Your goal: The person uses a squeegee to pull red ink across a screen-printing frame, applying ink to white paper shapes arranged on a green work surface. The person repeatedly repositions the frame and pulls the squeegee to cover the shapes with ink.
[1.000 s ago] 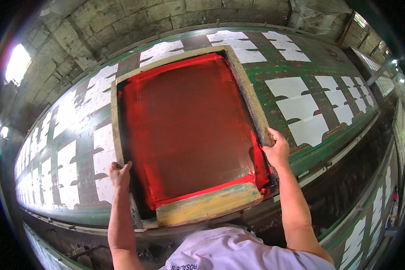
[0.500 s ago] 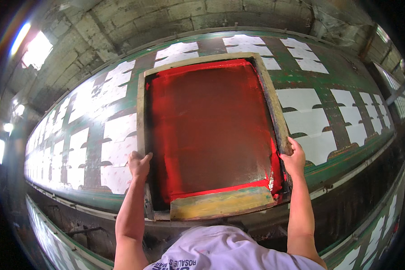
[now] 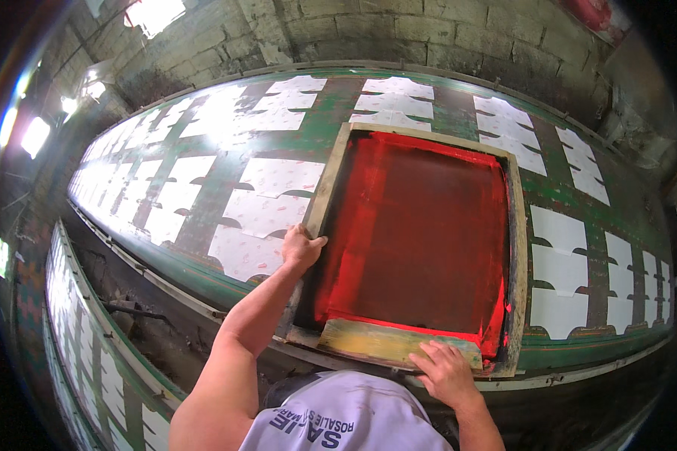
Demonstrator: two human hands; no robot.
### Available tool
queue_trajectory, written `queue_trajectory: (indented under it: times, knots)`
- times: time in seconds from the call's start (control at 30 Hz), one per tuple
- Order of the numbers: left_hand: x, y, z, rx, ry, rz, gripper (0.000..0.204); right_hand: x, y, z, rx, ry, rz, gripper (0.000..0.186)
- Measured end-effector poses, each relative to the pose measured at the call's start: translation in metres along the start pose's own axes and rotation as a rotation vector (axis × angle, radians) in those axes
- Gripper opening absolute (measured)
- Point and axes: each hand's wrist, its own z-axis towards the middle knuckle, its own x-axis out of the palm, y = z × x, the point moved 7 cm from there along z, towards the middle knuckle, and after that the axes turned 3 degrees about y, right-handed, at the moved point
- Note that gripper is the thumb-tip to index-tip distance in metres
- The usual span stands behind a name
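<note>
A large wooden screen-printing frame [image 3: 515, 218] lies over the long green table. Red ink rings its dark mesh [image 3: 429, 240], thickest along the edges. My left hand [image 3: 302, 248] is closed around the frame's left side bar, thumb toward the inside. Along the near inner edge leans a flat, yellow-stained wooden squeegee [image 3: 368, 342]. My right hand [image 3: 447, 372] grips its right part, fingers over the top edge. White cut fabric pieces [image 3: 267, 214] with faint red prints lie left of the frame; whatever is under it is hidden.
Plain white fabric pieces [image 3: 558, 270] lie in columns to the right. The green table [image 3: 594, 342] runs far left and right, with a metal rail [image 3: 564, 379] along its near edge. Behind me on the left stands another table [image 3: 109, 361] with white pieces. A block wall [image 3: 399, 37] rises beyond.
My right hand has left the frame's right bar and taken hold of the squeegee. My left hand stays on the left bar. The view has shifted, so the frame appears farther right.
</note>
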Motion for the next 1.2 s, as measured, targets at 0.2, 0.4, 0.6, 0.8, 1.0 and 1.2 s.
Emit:
queue_trajectory:
  times: [0.2,0.4,0.6,0.8,1.0,1.2]
  knots:
    - [-0.008,-0.007,-0.009,0.007,-0.044,-0.057,0.053,0.005,0.015,0.033,0.073,-0.046,-0.138,0.044]
    - [-0.02,-0.016,-0.019,0.226,-0.219,-0.206,0.045,0.03,0.007,0.085,0.296,0.22,-0.242,0.047]
    - [-0.013,-0.015,-0.018,0.283,-0.254,-0.192,0.047,0.022,0.026,0.068,0.3,0.202,-0.201,0.042]
    - [-0.012,-0.015,-0.013,0.259,-0.198,-0.203,0.048,0.037,0.04,0.055,0.253,0.033,-0.228,0.047]
    - [-0.01,-0.017,-0.014,0.27,-0.17,-0.185,0.054,0.053,0.027,0.06,0.147,-0.058,-0.369,0.05]
    - [-0.011,-0.017,-0.012,0.256,-0.176,-0.193,0.057,0.039,-0.045,0.145,0.122,-0.114,-0.361,0.04]
